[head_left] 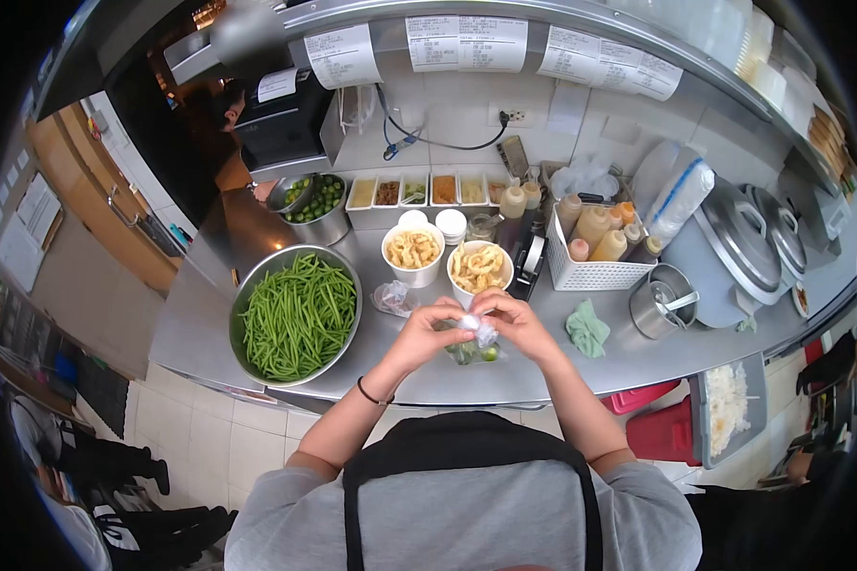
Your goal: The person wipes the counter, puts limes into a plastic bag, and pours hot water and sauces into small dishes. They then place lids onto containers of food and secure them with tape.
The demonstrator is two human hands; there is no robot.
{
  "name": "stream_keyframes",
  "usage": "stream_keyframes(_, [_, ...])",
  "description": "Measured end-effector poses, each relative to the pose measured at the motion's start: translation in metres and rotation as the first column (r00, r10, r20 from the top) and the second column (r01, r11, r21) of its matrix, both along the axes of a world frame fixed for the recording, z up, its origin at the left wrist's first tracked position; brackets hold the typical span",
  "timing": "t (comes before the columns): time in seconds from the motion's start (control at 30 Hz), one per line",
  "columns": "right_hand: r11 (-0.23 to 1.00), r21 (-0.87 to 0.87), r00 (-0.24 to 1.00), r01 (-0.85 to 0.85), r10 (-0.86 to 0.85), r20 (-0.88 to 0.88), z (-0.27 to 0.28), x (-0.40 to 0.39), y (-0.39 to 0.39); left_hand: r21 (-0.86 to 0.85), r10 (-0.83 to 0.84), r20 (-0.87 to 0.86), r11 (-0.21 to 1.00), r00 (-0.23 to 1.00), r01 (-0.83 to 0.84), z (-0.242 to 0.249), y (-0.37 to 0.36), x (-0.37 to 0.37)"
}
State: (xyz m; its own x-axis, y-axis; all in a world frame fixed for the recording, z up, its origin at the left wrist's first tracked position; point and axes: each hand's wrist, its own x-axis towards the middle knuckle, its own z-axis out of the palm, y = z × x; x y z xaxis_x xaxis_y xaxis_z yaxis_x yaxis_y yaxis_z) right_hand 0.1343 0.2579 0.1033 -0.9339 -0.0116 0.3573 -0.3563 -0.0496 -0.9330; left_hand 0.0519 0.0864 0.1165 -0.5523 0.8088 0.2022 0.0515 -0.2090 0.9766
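Note:
Both my hands meet over the steel counter's front edge around a small clear plastic bag with green pieces inside. My left hand pinches the gathered top of the bag from the left. From the right, my right hand has its fingers closed on the same bag top. Just beyond them stand two white cups of pale fried food, one to the left and one directly behind my hands. Another small plastic bag lies left of my hands.
A steel bowl of green beans stands at left, a pot of green limes behind it. Toppings trays line the back. At right are a white bottle basket, a green cloth and a steel pot.

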Motion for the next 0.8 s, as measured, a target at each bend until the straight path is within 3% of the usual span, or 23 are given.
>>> stream_keyframes(0.03, [1.000, 0.001, 1.000, 0.004, -0.004, -0.006, -0.001, 0.001, -0.003, 0.001, -0.004, -0.006, 1.000, 1.000, 0.004, 0.000, 0.000, -0.004])
stream_keyframes(0.13, [0.986, 0.044, 0.986, 0.162, -0.163, 0.023, 0.004, 0.001, -0.024, 0.026, 0.293, -0.215, 0.955, 0.932, -0.295, 0.003, 0.000, -0.014])
stream_keyframes(0.17, [0.985, 0.045, 0.986, 0.165, -0.166, 0.019, 0.008, 0.001, -0.033, 0.028, 0.290, -0.217, 0.956, 0.932, -0.291, 0.005, 0.002, -0.013])
stream_keyframes(0.23, [0.917, 0.273, 0.957, 0.291, -0.278, -0.085, 0.017, 0.005, -0.048, 0.117, 0.583, -0.474, 0.785, 0.661, -0.608, 0.008, 0.005, -0.010])
stream_keyframes(0.27, [0.903, 0.304, 0.953, 0.303, -0.283, -0.109, 0.021, 0.006, -0.051, 0.167, 0.628, -0.547, 0.730, 0.554, -0.663, 0.007, 0.005, -0.011])
stream_keyframes(0.3, [0.902, 0.303, 0.951, 0.308, -0.287, -0.112, 0.020, 0.005, -0.050, 0.170, 0.626, -0.549, 0.732, 0.554, -0.659, 0.006, 0.005, -0.013])
stream_keyframes(0.37, [0.746, 0.370, 0.817, 0.554, -0.401, -0.414, 0.021, 0.002, -0.046, 0.136, 0.525, -0.258, 0.851, 0.811, -0.508, 0.005, 0.002, -0.014])
stream_keyframes(0.4, [0.745, 0.370, 0.817, 0.554, -0.403, -0.413, 0.025, 0.002, -0.045, 0.048, 0.387, 0.011, 0.921, 0.922, -0.387, 0.011, -0.001, -0.008])
stream_keyframes(0.43, [0.824, 0.216, 0.845, 0.523, -0.470, -0.254, 0.030, 0.002, -0.043, 0.045, 0.386, 0.014, 0.921, 0.922, -0.386, 0.008, -0.001, -0.007])
stream_keyframes(0.47, [0.864, 0.047, 0.864, 0.501, -0.497, -0.083, 0.034, 0.002, -0.042, 0.103, 0.235, 0.112, 0.964, 0.966, -0.246, 0.005, -0.002, -0.005])
stream_keyframes(0.5, [0.865, 0.049, 0.865, 0.500, -0.496, -0.077, 0.031, 0.004, -0.037, 0.174, 0.072, 0.199, 0.979, 0.977, -0.108, 0.002, -0.003, -0.002])
stream_keyframes(0.53, [0.936, -0.007, 0.936, 0.352, -0.351, 0.012, 0.026, 0.007, -0.028, 0.210, -0.073, 0.289, 0.978, 0.955, 0.012, 0.001, -0.004, 0.001])
stream_keyframes(0.57, [0.977, -0.079, 0.978, 0.197, -0.190, 0.091, 0.029, 0.009, -0.026, 0.209, -0.071, 0.294, 0.978, 0.953, 0.009, 0.002, -0.005, 0.003])
stream_keyframes(0.63, [0.972, -0.117, 0.976, 0.202, -0.189, 0.112, 0.038, 0.012, -0.027, 0.241, -0.205, 0.382, 0.964, 0.901, 0.117, 0.004, -0.008, 0.006])
stream_keyframes(0.67, [0.964, -0.053, 0.963, 0.262, -0.258, 0.073, 0.041, 0.014, -0.028, 0.297, -0.252, 0.426, 0.946, 0.869, 0.128, 0.009, -0.009, 0.008])
stream_keyframes(0.8, [0.884, 0.141, 0.892, 0.446, -0.428, -0.144, 0.055, 0.016, -0.032, 0.251, -0.242, 0.424, 0.957, 0.873, 0.144, 0.023, -0.002, 0.014])
